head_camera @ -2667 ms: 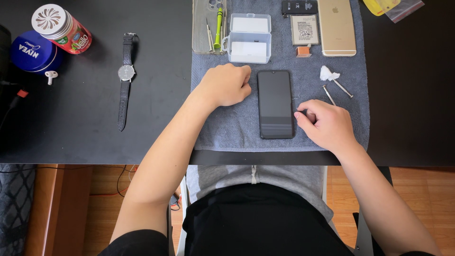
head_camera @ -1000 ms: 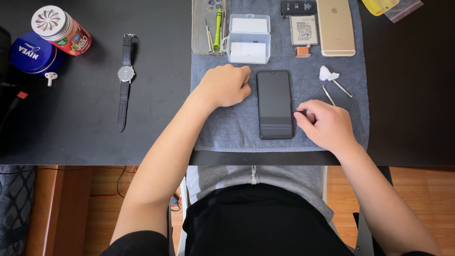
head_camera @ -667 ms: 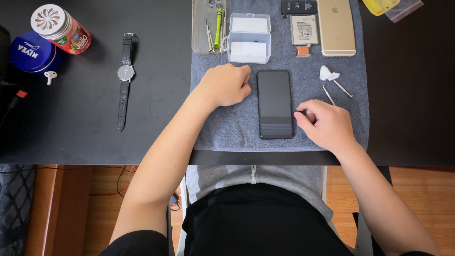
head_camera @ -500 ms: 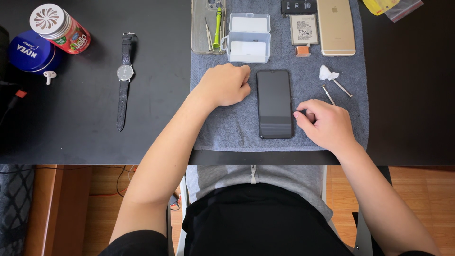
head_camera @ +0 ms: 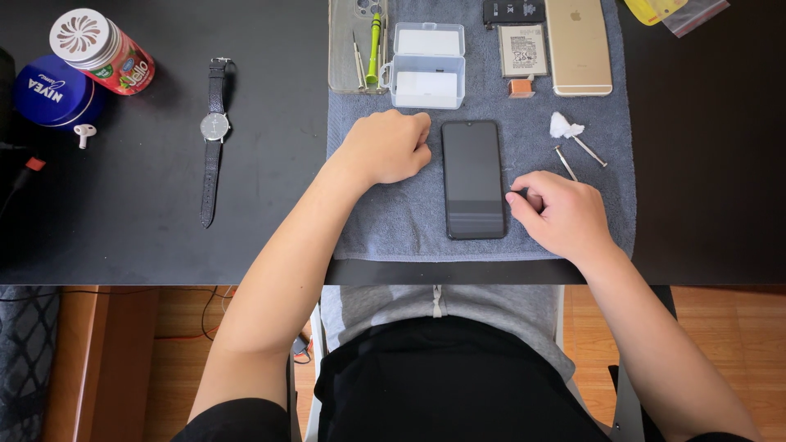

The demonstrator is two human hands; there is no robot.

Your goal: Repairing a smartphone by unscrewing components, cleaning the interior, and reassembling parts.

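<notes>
Where the grey towel meets the near edge of the black table, a black smartphone is laid flat, face up, long axis running away from the body; its screen is dark and unlit, with a faint pale band seen low on the glass. The right hand is rested on the towel just beside the phone's lower right edge, fingers curled together, with a small dark object pinched at the fingertips; what it is cannot be told. The left hand is set as a loose fist against the phone's upper left edge, nothing seen held. Beyond the right hand, two thin metal tools and a white wad are noted. Farther off, a clear plastic box is seen open, white inserts inside; left of it a clear tray holds a green-handled screwdriver and slim tools. A flat battery and a gold phone lie at the far edge.
</notes>
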